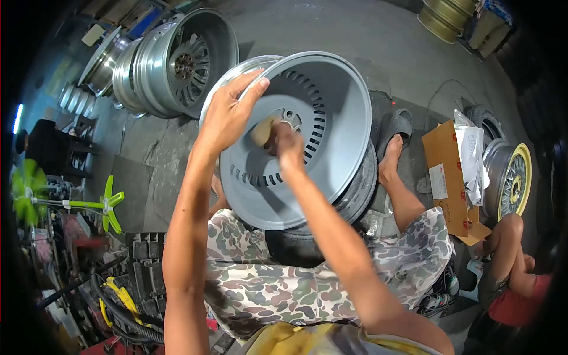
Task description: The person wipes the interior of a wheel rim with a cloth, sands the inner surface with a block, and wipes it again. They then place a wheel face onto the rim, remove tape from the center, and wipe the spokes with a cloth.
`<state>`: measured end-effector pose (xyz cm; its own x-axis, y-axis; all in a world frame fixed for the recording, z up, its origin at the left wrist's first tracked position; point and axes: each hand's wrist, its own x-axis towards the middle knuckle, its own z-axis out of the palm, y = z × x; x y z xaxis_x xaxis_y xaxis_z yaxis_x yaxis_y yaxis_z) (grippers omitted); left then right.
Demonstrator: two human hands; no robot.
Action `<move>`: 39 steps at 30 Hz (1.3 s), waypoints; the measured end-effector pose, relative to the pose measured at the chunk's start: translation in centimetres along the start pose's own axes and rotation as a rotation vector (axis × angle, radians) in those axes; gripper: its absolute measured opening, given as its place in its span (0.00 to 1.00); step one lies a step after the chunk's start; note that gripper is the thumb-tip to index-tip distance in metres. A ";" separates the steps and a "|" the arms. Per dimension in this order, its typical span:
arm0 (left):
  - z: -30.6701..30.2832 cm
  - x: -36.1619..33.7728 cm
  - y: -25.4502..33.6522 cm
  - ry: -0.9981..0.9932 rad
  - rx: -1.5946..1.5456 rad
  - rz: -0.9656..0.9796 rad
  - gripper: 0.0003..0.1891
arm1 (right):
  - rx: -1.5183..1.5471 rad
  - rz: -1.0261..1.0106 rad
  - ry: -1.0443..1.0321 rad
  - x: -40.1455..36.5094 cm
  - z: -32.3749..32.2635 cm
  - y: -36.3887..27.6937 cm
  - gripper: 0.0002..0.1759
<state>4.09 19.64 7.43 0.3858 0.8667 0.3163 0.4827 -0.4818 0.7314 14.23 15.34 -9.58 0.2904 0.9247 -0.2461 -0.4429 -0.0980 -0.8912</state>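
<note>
A grey wheel rim (346,100) is tilted in front of me, its hollow inner side facing up toward my body. My left hand (232,112) grips its upper left edge, thumb on the lip and fingers over the outside. Deep inside, near the hub with its bolt holes, is my right hand (286,145), smeared by motion. Its fingers are closed on a tan piece of sandpaper (262,131), pressed close to the inner face. Below the rim lies a dark tyre (359,188), partly hidden.
Several bare metal rims (204,44) stand at the back left. A green fan (109,204) and cluttered tools are on the left. At right are a cardboard box (447,177), a yellow-edged rim (520,183) and another person's bent leg (506,248). A gold rim (444,21) stands far right.
</note>
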 end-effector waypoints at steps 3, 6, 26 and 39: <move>0.3 0.2 0.2 0.000 -0.012 0.000 0.25 | -0.525 -0.606 0.378 6.7 -1.6 -4.5 0.21; 0.4 -0.1 0.6 -0.009 -0.028 -0.015 0.25 | -0.705 -0.725 0.411 12.4 0.0 -1.2 0.16; 0.0 0.5 0.0 -0.039 -0.116 -0.058 0.22 | -1.057 -1.145 -0.254 4.1 -5.9 -7.5 0.12; -0.2 0.3 0.6 -0.043 -0.079 -0.068 0.23 | -0.381 0.029 0.044 9.6 -13.8 17.2 0.17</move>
<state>4.33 19.65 8.04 0.3886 0.8899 0.2387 0.4461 -0.4084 0.7963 21.07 17.45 -32.54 0.3224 0.9036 -0.2820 -0.1067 -0.2613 -0.9593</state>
